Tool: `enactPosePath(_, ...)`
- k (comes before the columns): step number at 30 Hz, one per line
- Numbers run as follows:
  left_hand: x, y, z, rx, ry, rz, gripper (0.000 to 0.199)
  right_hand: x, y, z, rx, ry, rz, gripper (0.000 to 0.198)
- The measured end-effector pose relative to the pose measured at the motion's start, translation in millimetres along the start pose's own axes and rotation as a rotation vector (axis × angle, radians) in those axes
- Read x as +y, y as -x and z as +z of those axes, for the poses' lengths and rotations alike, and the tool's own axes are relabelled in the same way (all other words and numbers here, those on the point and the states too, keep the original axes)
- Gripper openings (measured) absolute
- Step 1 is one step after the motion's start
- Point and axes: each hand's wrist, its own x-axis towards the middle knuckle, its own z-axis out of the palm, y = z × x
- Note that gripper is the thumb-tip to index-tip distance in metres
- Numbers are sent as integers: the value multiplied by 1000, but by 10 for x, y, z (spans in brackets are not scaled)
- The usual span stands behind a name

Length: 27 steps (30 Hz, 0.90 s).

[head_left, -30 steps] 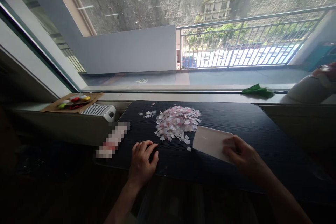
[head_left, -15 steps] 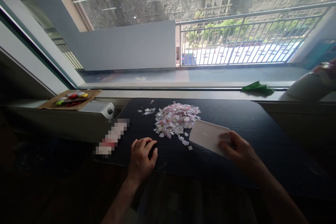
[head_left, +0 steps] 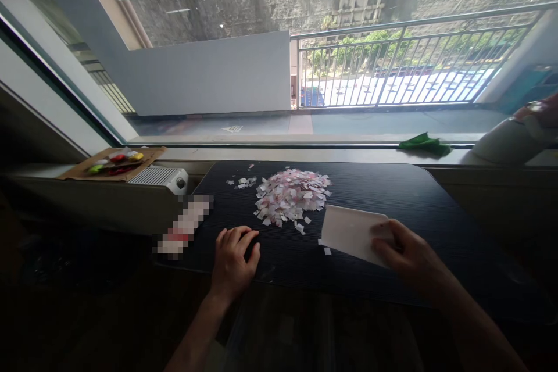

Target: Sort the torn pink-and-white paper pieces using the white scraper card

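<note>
Head view: your right hand [head_left: 405,244] is clamped on a pale flat piece [head_left: 351,234], thumb and fingers closed together over its right end. The piece extends leftward from this grip, its free edge facing the pile of paper scraps [head_left: 292,195]; whether its underside touches the dark table [head_left: 375,186] cannot be told.

The pile, white and pinkish, lies to the left of your grip and slightly farther from you, heaped on the tabletop. A stray scrap [head_left: 328,251] lies near the lower left corner of the piece, between your two hands. A sparse cluster of scraps [head_left: 245,182] lies beyond the pile, farthest left of your grip among the paper.

Your left hand [head_left: 235,256] is well to the left of the grip, at the near side of the table, its fingers loosely curled, the thumb apart, and nothing visibly held. Left of that hand is a pixelated item [head_left: 187,226], its detail obscured. Beyond your right hand, on the window sill [head_left: 283,154], lies a crumpled green item [head_left: 425,145]; a railing [head_left: 403,40] shows through the glass.
</note>
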Motion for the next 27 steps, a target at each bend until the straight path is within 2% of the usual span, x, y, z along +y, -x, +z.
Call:
enactPosePath(6,1,-5,-6,3,5,-10,23,80,17,-179,29,9,42,27)
enactPosePath(15,17,-18,-19,-10,29,-44,24,129,75,-203,89,85,22,20)
enactPosePath(21,-8,-29,-27,-11,41,-67,22,180,94,-255,214,120,73,23)
enactPosePath(24,159,-133,-49,-27,66,-92,17,229,102,-268,210,58,83,23)
enactPosePath(27,531,-347,-52,-83,154,-32,15,309,90,-255,189,-114,104,23)
